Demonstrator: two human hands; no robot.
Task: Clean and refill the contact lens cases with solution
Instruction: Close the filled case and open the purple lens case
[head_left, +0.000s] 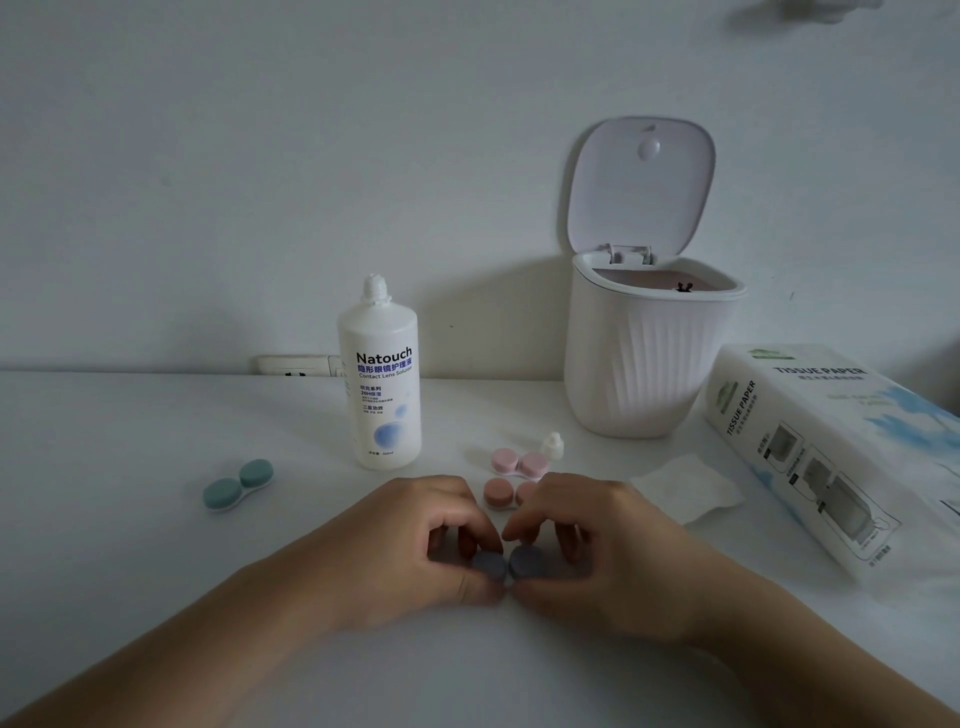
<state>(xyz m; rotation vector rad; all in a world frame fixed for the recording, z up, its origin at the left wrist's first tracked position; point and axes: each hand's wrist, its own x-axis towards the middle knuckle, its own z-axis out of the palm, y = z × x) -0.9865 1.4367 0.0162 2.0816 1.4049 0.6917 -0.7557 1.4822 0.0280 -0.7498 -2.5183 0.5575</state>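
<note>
Left hand (415, 540) and right hand (587, 545) each curl fingers and thumb round one round cap of the grey-blue plastic twin lens case (506, 565), low on the white table (130, 441) near the front edge. Likely the cap-twisting step; whether opening or closing, cannot tell. If opening, next needs the white Natouch solution bottle (382, 384), uncapped, standing just behind.
</note>
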